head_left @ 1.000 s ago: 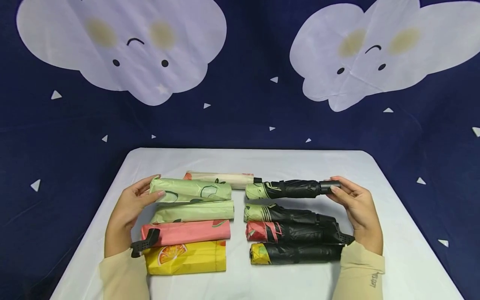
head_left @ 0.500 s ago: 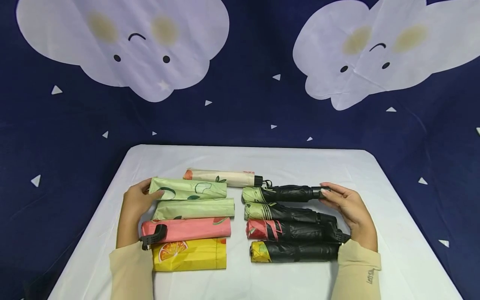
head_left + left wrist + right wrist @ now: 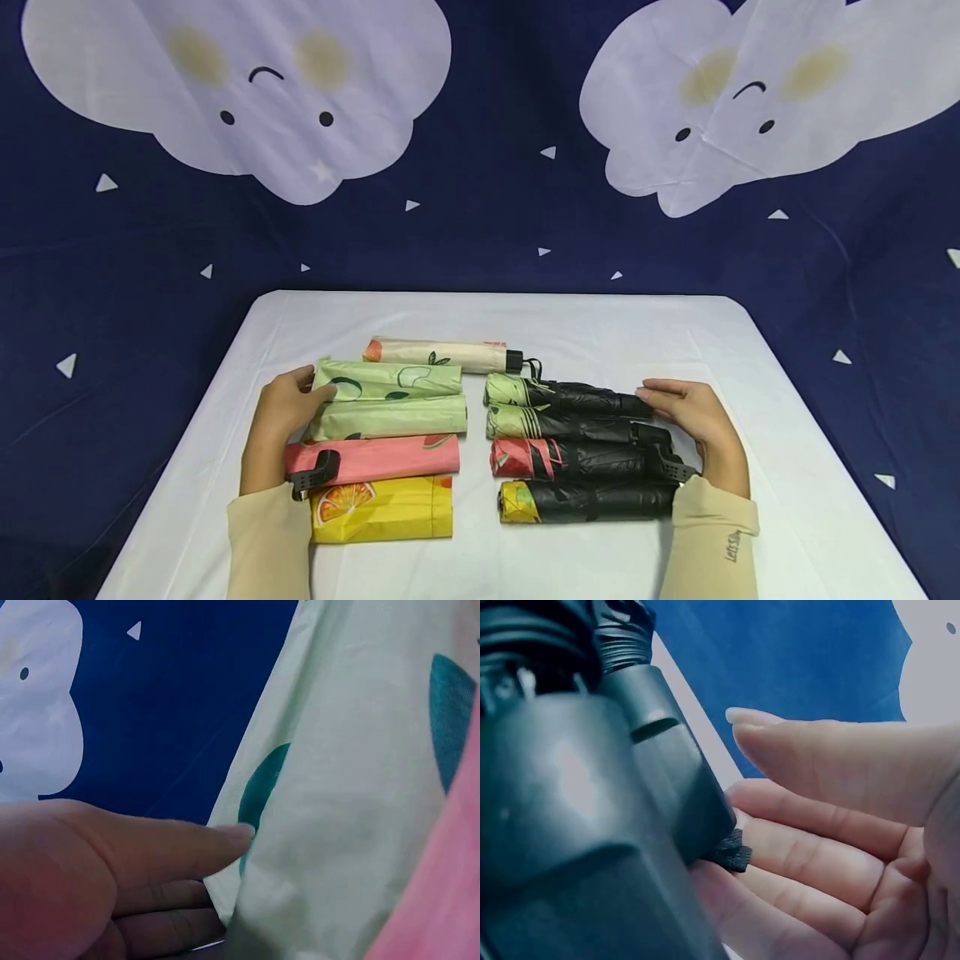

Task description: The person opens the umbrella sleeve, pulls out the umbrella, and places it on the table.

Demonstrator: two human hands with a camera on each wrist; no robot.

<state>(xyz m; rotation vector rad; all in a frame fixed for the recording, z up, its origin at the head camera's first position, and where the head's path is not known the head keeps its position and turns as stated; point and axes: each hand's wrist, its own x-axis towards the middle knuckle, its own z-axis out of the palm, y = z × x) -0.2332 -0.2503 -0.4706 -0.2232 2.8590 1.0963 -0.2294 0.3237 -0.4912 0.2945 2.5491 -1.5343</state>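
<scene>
Looks like the sorting here is pretty much wrapped up: two tidy columns on the white counter (image 3: 600, 333), with sleeves on one side and folded umbrellas on the other. The left hand (image 3: 288, 408) has its fingers laid fairly straight against the end of the green patterned sleeve (image 3: 390, 379), not gripping, more like nudging it flush with the plain green sleeve (image 3: 390, 417) below it; the pink sleeve (image 3: 375, 458) and the yellow orange-print sleeve (image 3: 382, 508) sit below those. The right hand (image 3: 690, 412) is relaxed and flat against the handle end of the top black umbrella (image 3: 570, 396), which lies on the counter at the head of its stack of four. One cream umbrella (image 3: 442, 354) sits alone at the back, just above both columns. My guess is only squaring up the ends is left, and maybe that odd one out.
</scene>
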